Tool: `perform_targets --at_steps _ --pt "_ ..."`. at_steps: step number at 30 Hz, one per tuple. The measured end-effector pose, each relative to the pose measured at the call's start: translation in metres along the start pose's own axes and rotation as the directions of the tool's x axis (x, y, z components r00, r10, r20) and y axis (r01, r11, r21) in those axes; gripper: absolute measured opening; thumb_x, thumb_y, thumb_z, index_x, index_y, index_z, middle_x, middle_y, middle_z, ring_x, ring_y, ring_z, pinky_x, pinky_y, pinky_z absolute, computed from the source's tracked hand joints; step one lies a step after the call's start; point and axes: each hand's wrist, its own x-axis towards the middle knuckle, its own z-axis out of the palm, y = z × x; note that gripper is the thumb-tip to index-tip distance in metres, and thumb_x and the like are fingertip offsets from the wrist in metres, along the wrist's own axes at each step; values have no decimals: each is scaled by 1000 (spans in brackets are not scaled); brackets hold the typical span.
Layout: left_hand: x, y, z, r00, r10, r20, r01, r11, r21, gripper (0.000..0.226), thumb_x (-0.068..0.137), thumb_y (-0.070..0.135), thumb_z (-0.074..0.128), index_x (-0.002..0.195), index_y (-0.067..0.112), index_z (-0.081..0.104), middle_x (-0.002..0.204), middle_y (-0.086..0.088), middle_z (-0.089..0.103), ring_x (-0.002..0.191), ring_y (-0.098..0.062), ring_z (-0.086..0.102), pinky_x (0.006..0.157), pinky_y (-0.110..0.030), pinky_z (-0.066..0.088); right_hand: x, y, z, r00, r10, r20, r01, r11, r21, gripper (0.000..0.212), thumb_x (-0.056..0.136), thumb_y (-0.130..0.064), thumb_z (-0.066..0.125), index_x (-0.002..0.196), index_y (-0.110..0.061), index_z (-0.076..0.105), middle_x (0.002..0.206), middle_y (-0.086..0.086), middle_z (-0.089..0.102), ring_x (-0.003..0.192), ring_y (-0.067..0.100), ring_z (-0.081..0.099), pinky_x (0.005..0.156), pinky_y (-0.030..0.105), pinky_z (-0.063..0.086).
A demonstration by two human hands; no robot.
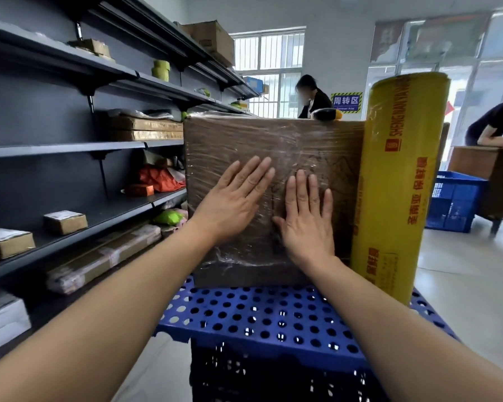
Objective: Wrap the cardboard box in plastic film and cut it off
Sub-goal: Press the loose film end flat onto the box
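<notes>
Beside dark shelving (70,146), both hands, left hand (233,201) and right hand (308,224), press straight, spread fingers (299,190) flat against the film-wrapped cardboard box (230,134), gripping nothing.

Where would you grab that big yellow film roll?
Probably round its middle, coming from the right: the roll stands upright as a plain cylinder, the box sits close on its left, and its right side is free.

Both arms reach forward; left hand (233,198) and right hand (308,219) lie flat, fingers straight and spread, side by side
</notes>
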Motion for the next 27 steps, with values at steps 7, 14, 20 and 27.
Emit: perform_targets --at_steps 7,14,20,27 --pt "-18 -3 -11 999 37 12 -36 996 -84 58 86 24 35 139 3 43 146 -14 42 137 -27 37 114 -37 9 -28 -13 3 971 -196 -137 203 978 42 70 66 5 76 132 0 51 141 14 47 134 30 39 111 44 28" --pt "-54 4 -25 991 -50 123 94 918 -384 19 89 16 53 104 7 62 96 -8 62 84 -26 63 63 -34 53 -35 -29 -17 967 -130 218 2 862 507 31 91 -9 54 119 -15 64 117 0 65 109 18 58 96 33 46" --pt "-78 9 -17 909 -59 412 219 909 -354 23 95 19 49 116 15 56 114 0 52 111 -17 46 85 -36 48 -39 -15 -12 798 168 579 -571 518 637 20 91 -7 58 88 -20 72 93 -4 69 92 11 62 89 31 52" --pt "-85 17 -18 835 -129 535 345 880 -326 22 99 24 44 115 17 57 115 0 52 93 -25 60 77 -43 51 -42 -10 -8 711 296 638 -678 527 512 26 90 2 52 82 -12 72 83 -7 63 96 20 62 67 25 51"
